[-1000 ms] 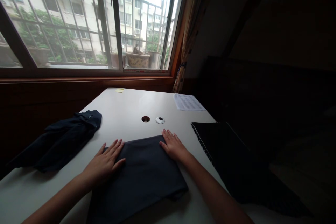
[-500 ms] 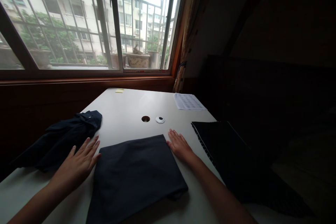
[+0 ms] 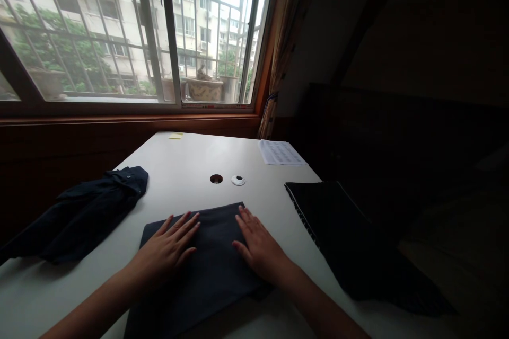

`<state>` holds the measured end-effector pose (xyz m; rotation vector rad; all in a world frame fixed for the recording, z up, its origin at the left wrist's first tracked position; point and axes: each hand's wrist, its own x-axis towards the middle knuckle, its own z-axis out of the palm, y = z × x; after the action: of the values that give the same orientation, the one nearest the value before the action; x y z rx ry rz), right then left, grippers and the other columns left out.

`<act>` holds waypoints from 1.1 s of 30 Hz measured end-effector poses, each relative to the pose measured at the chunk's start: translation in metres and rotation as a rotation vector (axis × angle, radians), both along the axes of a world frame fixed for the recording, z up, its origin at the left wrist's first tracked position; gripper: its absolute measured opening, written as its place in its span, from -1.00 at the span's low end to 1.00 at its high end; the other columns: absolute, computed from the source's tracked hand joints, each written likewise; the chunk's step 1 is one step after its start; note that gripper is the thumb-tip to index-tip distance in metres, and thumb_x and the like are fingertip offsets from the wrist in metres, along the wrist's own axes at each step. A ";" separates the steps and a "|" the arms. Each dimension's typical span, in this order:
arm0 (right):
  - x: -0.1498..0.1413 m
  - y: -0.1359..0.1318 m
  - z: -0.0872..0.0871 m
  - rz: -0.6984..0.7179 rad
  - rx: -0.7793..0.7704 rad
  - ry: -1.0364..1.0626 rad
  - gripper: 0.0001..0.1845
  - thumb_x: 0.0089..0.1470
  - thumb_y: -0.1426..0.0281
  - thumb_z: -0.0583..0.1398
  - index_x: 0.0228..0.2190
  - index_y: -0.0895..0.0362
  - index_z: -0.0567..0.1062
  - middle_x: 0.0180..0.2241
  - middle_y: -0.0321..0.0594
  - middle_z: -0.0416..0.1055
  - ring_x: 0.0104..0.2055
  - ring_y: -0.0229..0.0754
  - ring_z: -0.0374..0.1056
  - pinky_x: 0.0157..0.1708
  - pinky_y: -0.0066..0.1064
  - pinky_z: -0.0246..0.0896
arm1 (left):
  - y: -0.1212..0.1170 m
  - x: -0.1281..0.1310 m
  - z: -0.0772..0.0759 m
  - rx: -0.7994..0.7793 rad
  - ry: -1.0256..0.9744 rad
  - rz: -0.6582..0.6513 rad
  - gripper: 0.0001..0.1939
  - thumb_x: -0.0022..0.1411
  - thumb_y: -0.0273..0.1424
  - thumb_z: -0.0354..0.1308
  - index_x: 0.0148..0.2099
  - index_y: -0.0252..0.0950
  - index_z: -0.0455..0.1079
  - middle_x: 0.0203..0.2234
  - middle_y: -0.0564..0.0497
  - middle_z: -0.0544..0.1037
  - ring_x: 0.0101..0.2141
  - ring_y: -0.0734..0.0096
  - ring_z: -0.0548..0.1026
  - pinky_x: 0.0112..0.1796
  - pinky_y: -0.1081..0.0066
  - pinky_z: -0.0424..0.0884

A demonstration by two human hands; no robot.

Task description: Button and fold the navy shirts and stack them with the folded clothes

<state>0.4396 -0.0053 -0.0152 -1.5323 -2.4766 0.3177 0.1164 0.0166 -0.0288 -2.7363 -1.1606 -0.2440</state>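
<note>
View: head
Left edge: crumpled dark garment (image 3: 87,212)
Right edge: dark cloth (image 3: 350,238)
Far right corner: printed papers (image 3: 281,152)
Desk (image 3: 186,169) near edge: folded cloth (image 3: 217,254)
Left hand (image 3: 169,246): open, flat on folded cloth
Right hand (image 3: 260,246): likewise, gripping nothing

Probably a room in a home: curtain (image 3: 276,58) beside the barred window (image 3: 199,32), upper left, apartment blocks (image 3: 107,16) outside.

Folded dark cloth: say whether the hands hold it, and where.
Nothing is gripped; the left hand and right hand lie flat on the folded dark cloth, near its sides.
</note>
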 end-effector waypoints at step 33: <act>0.044 -0.067 -0.033 0.114 0.067 -0.003 -0.19 0.32 0.07 0.07 0.41 -0.06 -0.19 0.43 -0.20 -0.21 0.44 0.04 -0.11 0.37 -0.01 -0.07 | -0.032 -0.032 -0.019 0.013 -0.003 0.076 -0.34 0.45 -0.02 -0.06 0.46 0.07 -0.21 0.41 0.13 0.00 0.35 0.10 0.12 0.32 0.12 0.00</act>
<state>0.4832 -0.0719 -0.0487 -1.3704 -2.5554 0.2482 0.0848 -0.0153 -0.0478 -2.6747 -1.2564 -0.2454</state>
